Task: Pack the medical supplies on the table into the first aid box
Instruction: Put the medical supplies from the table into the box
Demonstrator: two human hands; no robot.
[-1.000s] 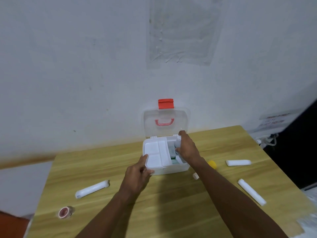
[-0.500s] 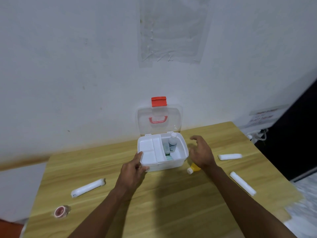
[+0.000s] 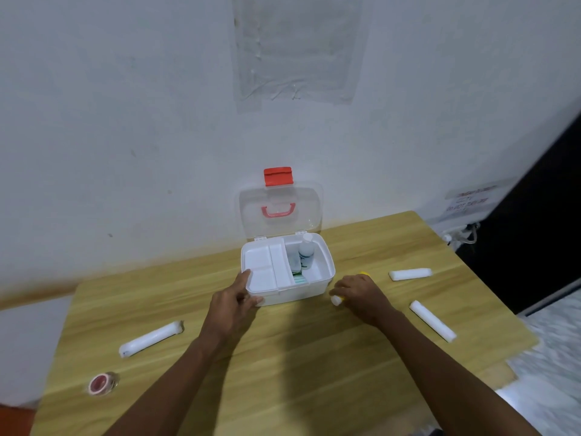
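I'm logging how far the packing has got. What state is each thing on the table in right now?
first aid box: lid open, upright
white bottle: standing inside the box
left hand: holding the box's front corner
right hand: closed over a yellow bottle lying on the table
three gauze rolls: lying unpacked
tape roll: unpacked, near the left edge

The first aid box [image 3: 287, 272] is gripped at its front-left corner by the left hand [image 3: 234, 302], lid upright against the wall. A small yellow bottle [image 3: 339, 298] is covered by the right hand [image 3: 361, 294], just right of the box. Three white rolls are seen on the desk [image 3: 283, 372].
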